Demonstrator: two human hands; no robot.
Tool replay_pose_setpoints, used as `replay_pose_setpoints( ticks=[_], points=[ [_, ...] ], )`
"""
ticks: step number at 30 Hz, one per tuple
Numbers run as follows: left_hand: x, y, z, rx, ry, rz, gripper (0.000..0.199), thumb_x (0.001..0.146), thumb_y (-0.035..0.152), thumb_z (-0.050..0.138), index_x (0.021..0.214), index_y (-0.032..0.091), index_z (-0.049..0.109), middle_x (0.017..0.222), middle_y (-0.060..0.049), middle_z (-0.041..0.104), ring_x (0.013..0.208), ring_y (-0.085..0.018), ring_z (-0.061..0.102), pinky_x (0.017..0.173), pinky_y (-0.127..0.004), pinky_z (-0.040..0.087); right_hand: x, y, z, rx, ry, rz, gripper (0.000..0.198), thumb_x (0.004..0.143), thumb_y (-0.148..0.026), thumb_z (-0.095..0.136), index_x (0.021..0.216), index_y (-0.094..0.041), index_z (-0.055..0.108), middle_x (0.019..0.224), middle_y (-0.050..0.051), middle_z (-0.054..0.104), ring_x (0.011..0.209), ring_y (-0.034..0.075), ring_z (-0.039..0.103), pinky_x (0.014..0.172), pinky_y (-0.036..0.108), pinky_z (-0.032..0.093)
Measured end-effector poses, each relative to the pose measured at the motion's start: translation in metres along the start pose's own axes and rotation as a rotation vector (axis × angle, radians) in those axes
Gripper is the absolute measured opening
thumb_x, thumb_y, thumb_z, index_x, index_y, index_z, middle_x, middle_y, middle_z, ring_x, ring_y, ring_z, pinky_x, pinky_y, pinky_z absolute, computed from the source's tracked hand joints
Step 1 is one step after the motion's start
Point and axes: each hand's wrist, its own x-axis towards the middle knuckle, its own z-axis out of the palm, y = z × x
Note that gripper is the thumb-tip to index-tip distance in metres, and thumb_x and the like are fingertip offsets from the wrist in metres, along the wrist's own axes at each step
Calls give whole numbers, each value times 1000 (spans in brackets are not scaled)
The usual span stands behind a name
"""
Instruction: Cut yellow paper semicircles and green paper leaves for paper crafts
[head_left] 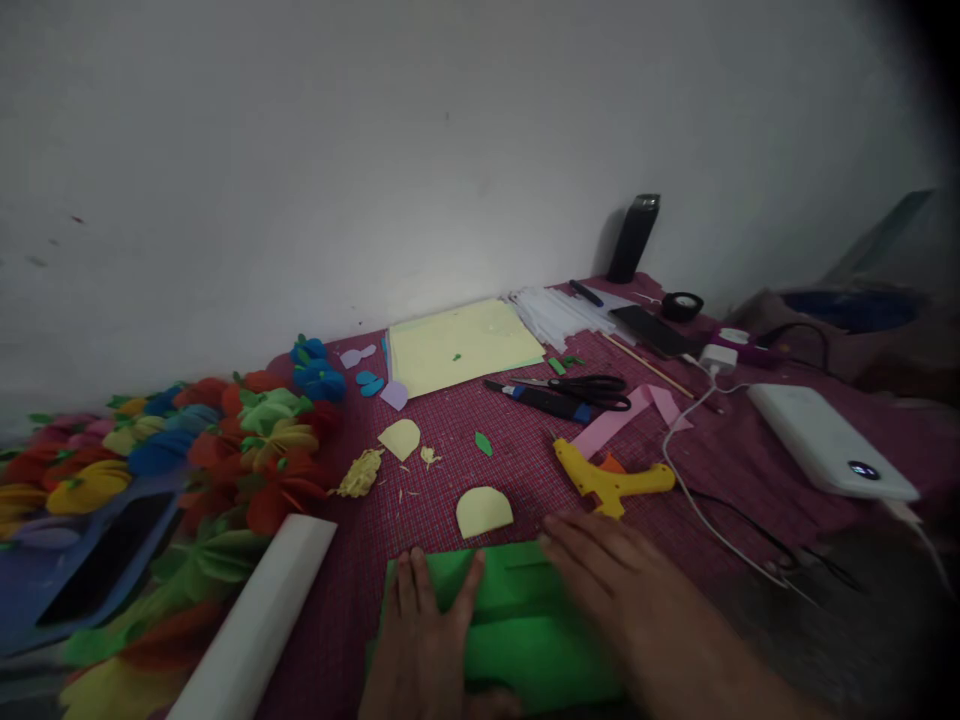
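Note:
A green sheet of paper (544, 655) lies at the near edge of the cloth-covered table, with a fold or crease running across it. My left hand (427, 625) presses flat on its left part, fingers spread. Over the right part rests my right hand (626, 595), slightly blurred, its fingers stretched out on the paper. Just beyond the sheet is a pale yellow rounded paper piece (484, 512). A small green paper leaf (484, 443) lies farther back. Beyond my right hand sits a yellow glue gun (611, 480).
Paper flowers (277, 440) crowd the left side beside a white roll (259, 620). Behind the hands lie scissors (600, 390), a utility knife (547, 402), pink ribbon (615, 420) and yellow sheets (457, 345). A power bank (829, 440) with a white cable stands right; a black bottle (634, 240) is at the back.

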Motion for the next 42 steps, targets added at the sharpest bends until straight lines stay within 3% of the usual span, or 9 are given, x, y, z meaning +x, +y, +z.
replay_pose_setpoints(
  ticks=[4,6,10,18,25,30,35,38,42],
  points=[
    [3,-1,-3,38,1,14,80,58,62,62,125,20,51,128,-26,46,115,-48,40,89,-61,31,24,-35,16,284,-173,-100,72,81,-56,45,133,-8,37,137,17,40,126,29,35,100,43,35],
    [4,0,-5,69,-8,14,71,63,57,60,123,20,54,125,-26,49,113,-48,43,88,-60,33,27,-40,28,382,-261,-83,81,80,-62,40,137,-5,30,141,19,31,131,29,26,105,44,28],
    [4,-1,-1,86,0,33,89,55,64,62,131,23,41,126,-27,48,114,-49,41,86,-61,34,14,-26,41,437,-357,2,90,74,-63,48,139,-8,24,145,18,20,133,30,18,108,46,21],
    [0,-19,22,105,78,72,102,51,73,59,136,21,33,130,-25,45,118,-46,39,90,-54,36,-24,10,24,370,-315,67,97,65,-62,60,140,-12,22,144,18,23,133,32,20,105,50,26],
    [-7,-18,16,87,72,35,109,52,75,55,138,14,27,135,-26,37,125,-43,29,95,-51,33,-47,17,19,265,-293,151,104,59,-59,67,139,-9,24,144,20,23,131,35,24,101,53,32],
    [-10,-15,5,61,70,34,106,50,76,55,136,19,31,137,-25,35,125,-45,27,94,-53,33,-51,25,-3,235,-143,126,75,77,-49,56,137,-12,30,140,17,35,128,30,32,97,48,40],
    [-20,-22,22,144,341,218,87,66,61,56,139,27,25,140,-17,34,124,-39,34,95,-54,33,-21,42,-20,240,97,213,33,88,-22,44,119,-17,52,122,12,56,114,20,49,95,40,42],
    [-29,-17,48,253,629,259,57,81,32,52,135,34,31,131,-7,50,123,-28,41,102,-49,27,15,38,-14,336,35,136,31,86,-19,47,115,-17,55,117,10,59,108,18,53,93,34,43],
    [-32,-7,77,274,1012,402,31,88,27,42,117,30,54,108,-3,66,112,-20,53,106,-44,24,64,22,6,379,-109,55,31,84,-20,51,114,-17,56,110,9,63,101,22,55,89,35,43]
  ],
)
